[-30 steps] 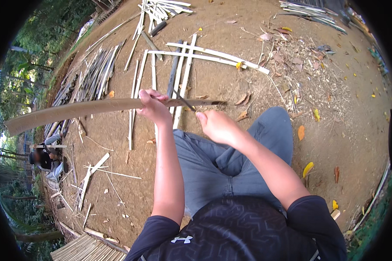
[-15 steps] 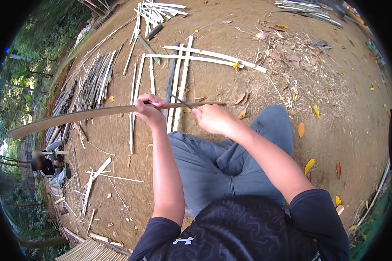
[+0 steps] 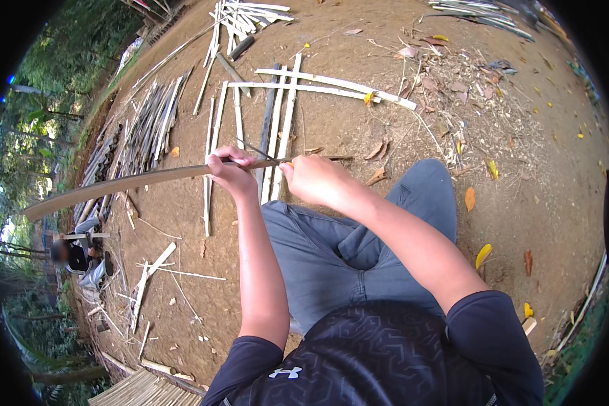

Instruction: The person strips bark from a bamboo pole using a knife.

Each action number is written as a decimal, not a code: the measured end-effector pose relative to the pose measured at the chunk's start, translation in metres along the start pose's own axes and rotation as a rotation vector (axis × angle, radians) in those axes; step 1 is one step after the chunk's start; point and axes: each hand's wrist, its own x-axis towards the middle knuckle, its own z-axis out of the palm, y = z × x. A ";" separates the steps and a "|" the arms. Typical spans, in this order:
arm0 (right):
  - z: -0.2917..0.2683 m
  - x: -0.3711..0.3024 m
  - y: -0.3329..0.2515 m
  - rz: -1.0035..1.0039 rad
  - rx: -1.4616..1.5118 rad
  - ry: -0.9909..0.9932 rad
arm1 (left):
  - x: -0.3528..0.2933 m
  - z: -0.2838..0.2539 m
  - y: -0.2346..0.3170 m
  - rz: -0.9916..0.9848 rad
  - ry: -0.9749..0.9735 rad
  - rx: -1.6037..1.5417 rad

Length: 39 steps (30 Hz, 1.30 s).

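Observation:
A long brown strip (image 3: 128, 181), bamboo or wood, runs crosswise above my lap, its wide end far out to the left. My left hand (image 3: 233, 174) is closed around it near the middle, thumb and fingers pinching it. My right hand (image 3: 321, 180) is closed on a knife (image 3: 258, 151), whose thin dark blade slants up and left across the strip. A bit of orange shows at the knife's grip; the fist hides the rest. The blade lies just right of my left fingers. The strip's thin right end sticks out beyond my right hand.
Pale split strips (image 3: 287, 122) lie crossed on the dirt ahead. Bundled dark poles (image 3: 149, 122) lie at the left, shavings and leaves (image 3: 460, 95) at the right. Another person (image 3: 81, 257) sits at the far left. A slatted mat (image 3: 145, 391) shows at the lower left.
My right hand has moved left along the strip with the knife, closer to my left hand. The strip's far left end has shifted slightly rightward and down.

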 end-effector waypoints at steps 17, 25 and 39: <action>-0.002 -0.011 0.011 0.070 -0.050 0.008 | -0.012 0.021 0.004 -0.037 0.007 0.076; 0.009 0.005 0.044 0.030 -0.081 0.012 | -0.007 0.019 0.001 -0.057 -0.069 0.043; 0.043 0.035 0.103 0.157 -0.052 0.002 | 0.008 0.008 -0.003 -0.012 -0.024 0.070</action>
